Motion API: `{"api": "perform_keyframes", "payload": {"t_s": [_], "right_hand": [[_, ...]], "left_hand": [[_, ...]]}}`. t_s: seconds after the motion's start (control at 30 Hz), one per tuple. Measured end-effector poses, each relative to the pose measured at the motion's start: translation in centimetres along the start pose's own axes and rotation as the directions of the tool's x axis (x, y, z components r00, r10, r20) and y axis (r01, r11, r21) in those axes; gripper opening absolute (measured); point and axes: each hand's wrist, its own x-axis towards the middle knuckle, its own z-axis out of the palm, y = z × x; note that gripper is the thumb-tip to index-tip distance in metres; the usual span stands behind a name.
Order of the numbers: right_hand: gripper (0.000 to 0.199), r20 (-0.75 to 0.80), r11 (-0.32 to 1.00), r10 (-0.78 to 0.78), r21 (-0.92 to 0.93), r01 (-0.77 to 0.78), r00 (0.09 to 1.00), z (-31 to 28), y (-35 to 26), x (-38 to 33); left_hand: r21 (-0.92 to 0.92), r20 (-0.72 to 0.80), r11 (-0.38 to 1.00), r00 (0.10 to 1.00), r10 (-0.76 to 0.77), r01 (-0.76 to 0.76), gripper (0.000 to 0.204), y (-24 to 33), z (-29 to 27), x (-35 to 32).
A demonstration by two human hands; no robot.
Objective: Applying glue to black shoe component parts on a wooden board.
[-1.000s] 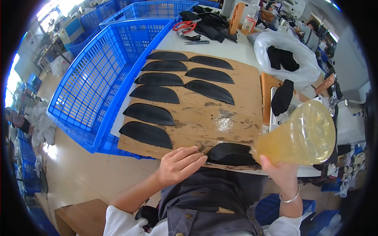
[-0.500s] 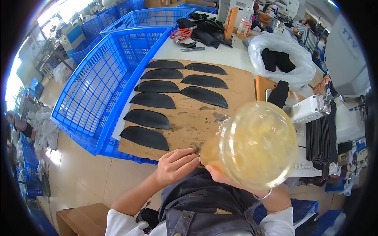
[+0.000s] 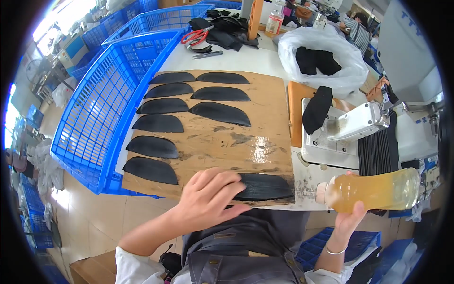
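My right hand point(image 3: 351, 218) is wrapped round a clear bottle point(image 3: 378, 190) of yellowish liquid. It lies nearly level, its pale tip pointing left toward the cardboard's right edge. At the near edge of the brown cardboard point(image 3: 213, 156) lies a black curved piece point(image 3: 267, 187) with a streaked, shiny surface. My left hand point(image 3: 210, 194) is at that piece's left end, fingers bent and thumb apart; whether the fingertips touch it is hard to see. Several similar black pieces point(image 3: 150, 169) lie in two columns on the cardboard's left and middle.
Blue plastic crates point(image 3: 101, 106) stand along the table's left side. Red-handled scissors point(image 3: 196, 37), a small snipping tool point(image 3: 207, 54) and black scraps are at the back. A white bag point(image 3: 283, 52) with black pieces and a white sewing machine point(image 3: 357, 122) occupy the right.
The bottle has swung from in front of my chest to the right and tipped level. The black piece at the near edge now shows. My left hand has shifted, its fingers more bent.
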Motion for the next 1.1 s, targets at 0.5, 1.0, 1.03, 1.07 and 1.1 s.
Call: {"api": "perform_keyframes", "payload": {"t_s": [0.5,1.0,1.03,1.07,1.1], "right_hand": [[0.063,0.120,0.698,0.228,0.672,-0.249,0.966,1.4,2.3,-1.5],[0.075,0.259,0.584,0.288,0.716,-0.383,0.922,0.9,3.1,-2.1],[0.075,0.237,0.594,0.301,0.711,-0.376,0.924,1.0,3.0,-2.2],[0.075,0.215,0.605,0.315,0.705,-0.370,0.925,1.1,3.0,-2.2],[0.075,0.215,0.604,0.315,0.706,-0.370,0.924,1.2,3.0,-2.2]], "left_hand": [[-0.076,0.535,0.997,0.845,0.021,0.023,0.064,1.3,3.2,5.2],[-0.056,0.493,0.998,0.870,-0.006,0.038,0.058,1.6,3.5,5.4],[-0.051,0.484,0.998,0.875,-0.006,0.035,0.058,1.8,3.4,5.2],[-0.046,0.476,0.998,0.879,-0.006,0.032,0.057,1.9,3.3,5.1],[-0.044,0.477,0.998,0.879,-0.007,0.032,0.057,2.0,3.2,5.0]]}}
